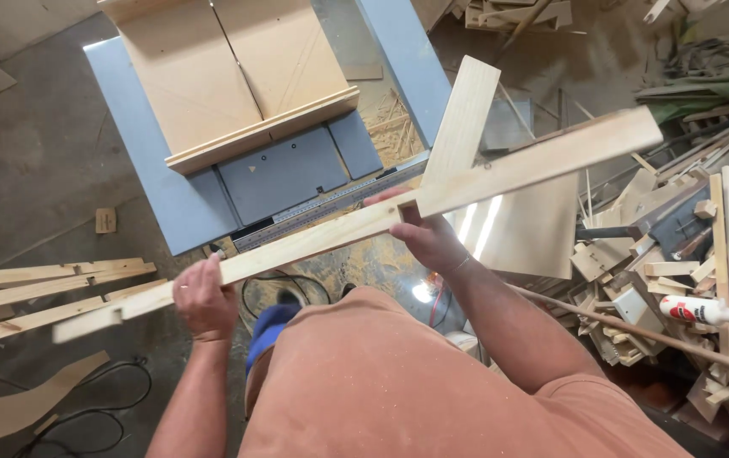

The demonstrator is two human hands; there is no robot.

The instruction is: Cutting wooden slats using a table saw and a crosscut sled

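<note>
A long pale wooden slat [313, 240] runs across the view from lower left to upper right, held in the air in front of me. My left hand [204, 296] grips it near its lower left end. My right hand [425, 236] holds it at the middle, where a notch is cut and a second shorter slat [463, 119] crosses it, pointing up. Both hands are closed around the wood. Below the slat stands a grey table saw [173, 199] with a wooden sled [237, 76] on top.
A heap of wood offcuts [678, 254] lies at the right, with a glue bottle [699, 311] and a long dowel [636, 331] on it. More slats [42, 293] lie on the concrete floor at the left. Black cables [110, 407] trail near my feet.
</note>
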